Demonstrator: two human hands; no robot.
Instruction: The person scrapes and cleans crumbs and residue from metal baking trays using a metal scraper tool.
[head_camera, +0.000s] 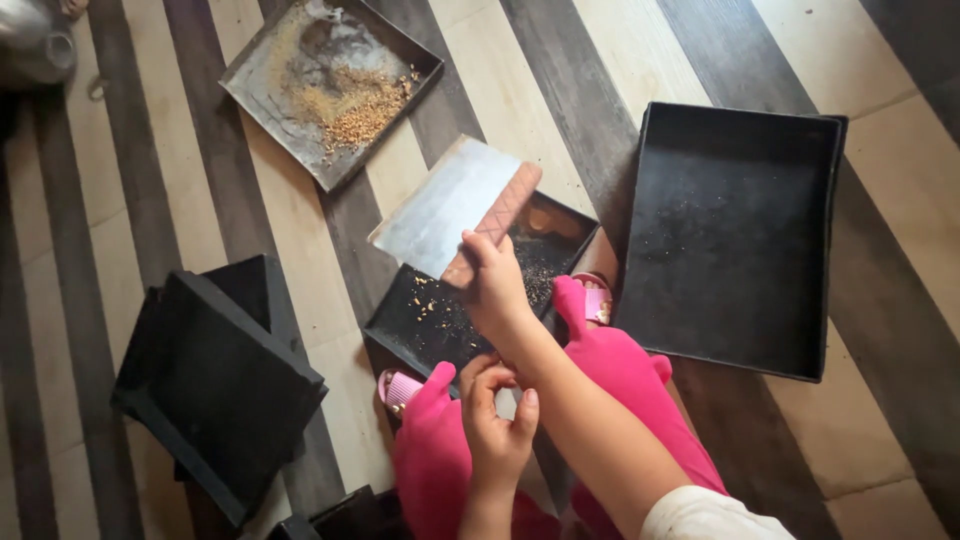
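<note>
Two hands work mid-frame: I see my right hand (492, 285) clenched on the scraper (455, 205), blade over the crumbed black tray (400, 325); my left hand (497, 420), fingers curled, grips the tray's near edge. Scraping underway; next needs a firm stroke.

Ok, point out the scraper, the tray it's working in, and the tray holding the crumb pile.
scraper (450, 205), head view, middle of its flat metal blade.
small black tray (420, 325), head view, its crumb-speckled floor.
crumb tray (262, 95), head view, bare metal left of the pile.

right hand (492, 285): arm extended, fingers clenched | left hand (497, 415): fingers curled, thumb and forefinger apart
</note>
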